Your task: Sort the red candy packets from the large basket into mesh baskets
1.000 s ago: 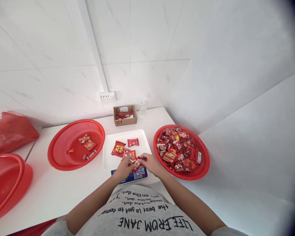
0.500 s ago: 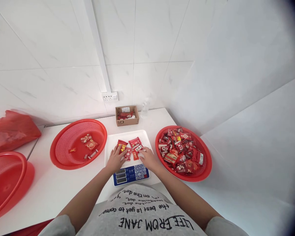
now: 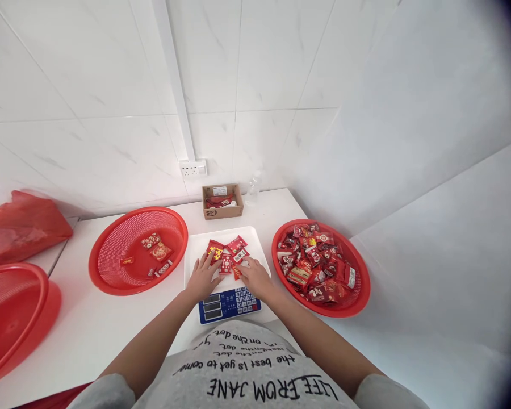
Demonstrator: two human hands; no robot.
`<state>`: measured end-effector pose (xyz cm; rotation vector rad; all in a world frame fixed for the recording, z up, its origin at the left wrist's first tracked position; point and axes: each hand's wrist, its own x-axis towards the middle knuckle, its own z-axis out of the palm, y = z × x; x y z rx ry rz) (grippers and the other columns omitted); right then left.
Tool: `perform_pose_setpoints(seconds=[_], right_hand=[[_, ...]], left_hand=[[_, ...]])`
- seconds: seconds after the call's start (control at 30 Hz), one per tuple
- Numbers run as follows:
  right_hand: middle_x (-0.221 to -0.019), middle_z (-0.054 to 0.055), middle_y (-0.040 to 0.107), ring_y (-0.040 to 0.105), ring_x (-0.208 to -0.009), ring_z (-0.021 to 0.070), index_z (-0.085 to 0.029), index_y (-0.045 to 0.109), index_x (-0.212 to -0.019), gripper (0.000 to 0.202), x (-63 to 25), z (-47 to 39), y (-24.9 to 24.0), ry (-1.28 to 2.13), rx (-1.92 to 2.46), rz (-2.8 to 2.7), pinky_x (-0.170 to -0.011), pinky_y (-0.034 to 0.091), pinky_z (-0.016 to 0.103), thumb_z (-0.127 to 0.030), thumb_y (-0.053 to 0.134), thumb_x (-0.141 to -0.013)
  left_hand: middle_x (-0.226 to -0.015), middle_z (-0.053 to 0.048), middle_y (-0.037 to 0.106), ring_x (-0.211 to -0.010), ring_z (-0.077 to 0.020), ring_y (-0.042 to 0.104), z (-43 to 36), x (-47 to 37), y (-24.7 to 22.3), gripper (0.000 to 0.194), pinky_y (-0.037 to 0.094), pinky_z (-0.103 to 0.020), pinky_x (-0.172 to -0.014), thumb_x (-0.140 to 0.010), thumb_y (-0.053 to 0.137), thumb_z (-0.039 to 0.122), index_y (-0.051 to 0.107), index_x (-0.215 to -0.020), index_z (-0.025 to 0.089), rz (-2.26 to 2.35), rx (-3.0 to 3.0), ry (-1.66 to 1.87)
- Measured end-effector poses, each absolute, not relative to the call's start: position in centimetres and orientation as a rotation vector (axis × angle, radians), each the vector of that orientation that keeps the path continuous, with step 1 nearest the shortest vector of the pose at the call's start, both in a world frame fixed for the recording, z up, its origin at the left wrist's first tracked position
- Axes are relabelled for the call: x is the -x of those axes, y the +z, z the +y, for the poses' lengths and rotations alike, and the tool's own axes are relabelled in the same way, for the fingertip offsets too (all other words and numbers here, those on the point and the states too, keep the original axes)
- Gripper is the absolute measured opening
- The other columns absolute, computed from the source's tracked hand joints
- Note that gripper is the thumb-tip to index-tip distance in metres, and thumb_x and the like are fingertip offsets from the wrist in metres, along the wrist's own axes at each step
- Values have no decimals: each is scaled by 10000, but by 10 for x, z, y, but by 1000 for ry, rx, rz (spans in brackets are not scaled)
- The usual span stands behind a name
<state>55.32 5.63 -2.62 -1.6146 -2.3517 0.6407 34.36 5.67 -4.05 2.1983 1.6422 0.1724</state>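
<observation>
A small pile of red candy packets [image 3: 226, 254] lies on the white pan of a scale [image 3: 255, 244], whose blue keypad [image 3: 230, 303] faces me. My left hand [image 3: 203, 275] rests flat on the pan with fingertips touching the left packets. My right hand [image 3: 255, 276] lies opposite it, fingertips against the right packets. Both hands have fingers spread and hold nothing. A red mesh basket [image 3: 357, 284] on the right is full of red packets. Another red basket [image 3: 111, 255] on the left holds several packets.
A small cardboard box [image 3: 222, 201] and a clear plastic bottle [image 3: 252, 188] stand at the back near the wall socket [image 3: 193, 167]. At the far left sit a red plastic bag [image 3: 21, 227] and another red basket [image 3: 12, 318]. The tiled wall closes the right side.
A second ago both hands held one packet above the keypad. They moved forward onto the pan, laid it with the others, and now press in around the pile.
</observation>
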Motion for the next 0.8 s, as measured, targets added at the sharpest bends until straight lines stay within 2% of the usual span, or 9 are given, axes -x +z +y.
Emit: perform_pose_setpoints(seconds=[0.17,0.27,0.4,0.53,0.6,0.67,0.73,0.8], right_hand=[[-1221,79,511,482,-1079,245,-241,637,-1082,331,-550,67,-27,655,1638,-2299,-910,398,352,-181,513,-781],[-1229,98,499,466,-1104,241,-214,609,-1128,361,-551,75,-29,670,1668,-2230,-941,382,353,-202,537,-775],[-1250,112,490,437,-1152,259,-208,586,-1161,380,-555,79,-32,650,1696,-2211,-967,363,383,-210,529,-785],[-1239,122,502,441,-1158,247,-188,603,-1123,337,-568,73,-40,634,1686,-2078,-995,345,406,-217,493,-806],[-1222,116,515,463,-1141,238,-193,617,-1089,314,-579,66,-44,632,1678,-1991,-998,348,421,-228,484,-808],[-1193,115,531,482,-1123,239,-194,632,-1050,293,-593,55,-47,620,1675,-1907,-989,361,432,-246,478,-806],[-1171,124,538,494,-1110,242,-184,639,-1025,288,-608,44,-48,620,1677,-1838,-973,382,429,-270,473,-806],[-1156,129,541,507,-1095,242,-176,640,-1009,288,-620,34,-49,637,1696,-1779,-952,405,421,-286,468,-805]], left_hand=[[-1483,-123,216,-1364,-313,126,61,-342,-39,566,182,-504,-1068,-828,473,466,405,-1334,222,1709,-2220,211],[-1493,-135,176,-1368,-313,100,65,-336,-40,615,176,-509,-1068,-831,461,480,345,-1367,201,1825,-2218,264],[-1473,-164,223,-1363,-319,125,72,-312,-41,578,160,-514,-1072,-863,401,445,350,-1360,153,2056,-2130,258],[-1402,-208,353,-1267,-325,367,67,-279,-31,611,339,-466,-995,-891,306,430,233,-1394,91,2156,-1830,300],[-1361,-201,416,-1174,-317,484,55,-261,-24,624,425,-441,-913,-895,272,445,165,-1412,113,2153,-1662,328],[-1353,-190,428,-1116,-311,535,35,-240,-19,650,473,-432,-839,-884,280,473,115,-1421,146,2209,-1512,342],[-1392,-215,355,-1122,-331,523,10,-215,-18,738,507,-436,-770,-849,335,517,72,-1426,139,2315,-1451,325],[-1473,-219,160,-1170,-369,468,-14,-186,-20,775,526,-451,-690,-833,350,514,15,-1433,157,2469,-1479,241]])
